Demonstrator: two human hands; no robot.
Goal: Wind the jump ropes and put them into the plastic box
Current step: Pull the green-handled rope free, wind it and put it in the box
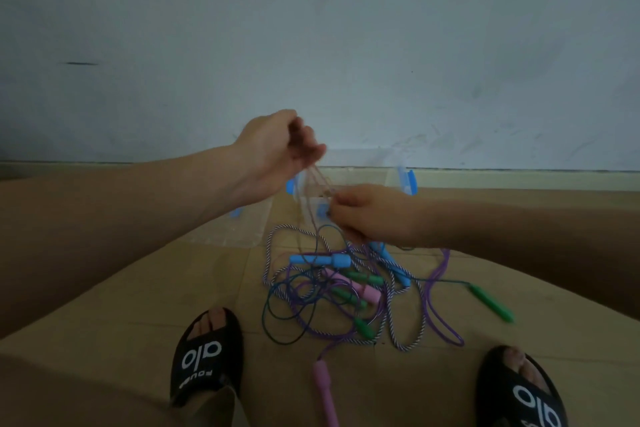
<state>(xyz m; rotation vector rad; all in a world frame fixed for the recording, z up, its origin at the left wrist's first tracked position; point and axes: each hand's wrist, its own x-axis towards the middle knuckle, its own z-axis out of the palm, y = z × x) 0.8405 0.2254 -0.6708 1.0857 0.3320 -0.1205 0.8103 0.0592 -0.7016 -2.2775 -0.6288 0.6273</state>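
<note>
A tangle of jump ropes [346,291] lies on the floor between my feet, with blue, green and pink handles and purple, dark blue and striped cords. My left hand [277,146] is raised above the pile and grips several loops of a thin pinkish cord [320,180]. My right hand [367,211] is lower and to the right and pinches the same cord where it hangs down. Behind both hands stands the clear plastic box [394,180] with blue clips, against the wall. Its inside is mostly hidden by my hands.
The clear lid [239,225] with a blue clip lies flat on the floor left of the box. A green handle [490,302] and a pink handle [325,392] stick out of the pile. My feet in black sandals [207,354] flank the ropes.
</note>
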